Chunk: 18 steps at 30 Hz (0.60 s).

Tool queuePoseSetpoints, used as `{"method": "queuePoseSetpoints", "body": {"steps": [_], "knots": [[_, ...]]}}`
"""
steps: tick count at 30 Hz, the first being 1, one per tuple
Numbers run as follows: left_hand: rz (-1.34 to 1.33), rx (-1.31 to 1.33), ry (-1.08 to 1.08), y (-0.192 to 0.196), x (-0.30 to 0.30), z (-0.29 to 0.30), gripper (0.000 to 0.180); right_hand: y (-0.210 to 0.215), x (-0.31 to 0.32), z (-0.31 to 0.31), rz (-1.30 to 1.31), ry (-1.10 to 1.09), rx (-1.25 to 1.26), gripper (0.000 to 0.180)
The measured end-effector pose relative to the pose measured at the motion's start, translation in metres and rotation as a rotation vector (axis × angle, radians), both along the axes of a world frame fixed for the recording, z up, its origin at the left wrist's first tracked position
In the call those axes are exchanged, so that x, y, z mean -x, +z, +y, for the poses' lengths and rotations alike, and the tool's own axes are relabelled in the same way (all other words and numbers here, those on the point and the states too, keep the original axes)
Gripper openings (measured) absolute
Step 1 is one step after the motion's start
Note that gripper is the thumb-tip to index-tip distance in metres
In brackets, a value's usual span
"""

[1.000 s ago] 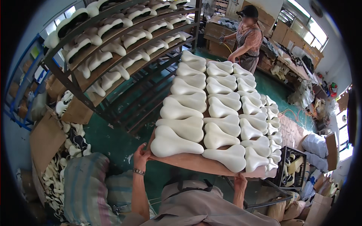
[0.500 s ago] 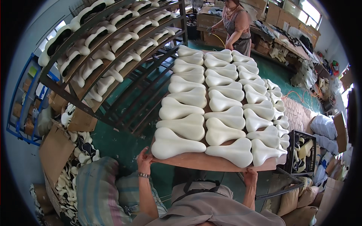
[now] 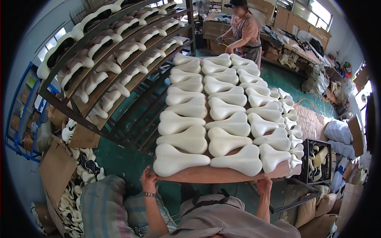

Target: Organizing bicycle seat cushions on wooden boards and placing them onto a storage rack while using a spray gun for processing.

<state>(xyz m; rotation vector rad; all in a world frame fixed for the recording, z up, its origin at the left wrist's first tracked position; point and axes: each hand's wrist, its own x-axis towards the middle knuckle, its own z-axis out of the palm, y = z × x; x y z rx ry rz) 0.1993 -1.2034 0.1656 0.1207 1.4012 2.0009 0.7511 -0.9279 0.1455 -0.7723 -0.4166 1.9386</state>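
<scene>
A wide brown board [image 3: 198, 174] lies in front of me, covered with rows of cream-white bicycle saddle pads [image 3: 180, 160]. My left hand [image 3: 149, 181] grips the board at its near left corner, a beaded bracelet on the wrist. Farther right, my right hand [image 3: 263, 185] is closed on the same near edge, with its fingertips partly under the wood. At the far end stands a person [image 3: 242, 33] in an apron, with one hand close to the board's far edge; whether it touches is hidden.
To the left, a dark metal rack [image 3: 89, 121] carries several shelves of saddle pads. Below it are a cardboard sheet [image 3: 59, 162], heaped pads and a stuffed woven sack [image 3: 103, 206]. At the right stand another row of pads, a black crate [image 3: 316, 160] and a metal bar [image 3: 293, 207].
The board with its pads has shifted left and slightly toward me, both my hands still on its near edge. The person at the far end has become more upright in view.
</scene>
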Motion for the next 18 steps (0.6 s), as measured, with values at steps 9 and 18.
{"method": "queuePoseSetpoints", "body": {"steps": [9,18], "knots": [[-0.023,0.072,0.245,-0.089,0.047,-0.112,0.054,0.013,0.097,-0.018,-0.193,0.232,-0.016,0.066],[-0.092,0.263,0.360,-0.118,0.043,-0.198,0.060,-0.008,0.119,-0.058,-0.217,0.246,0.085,0.073]]}}
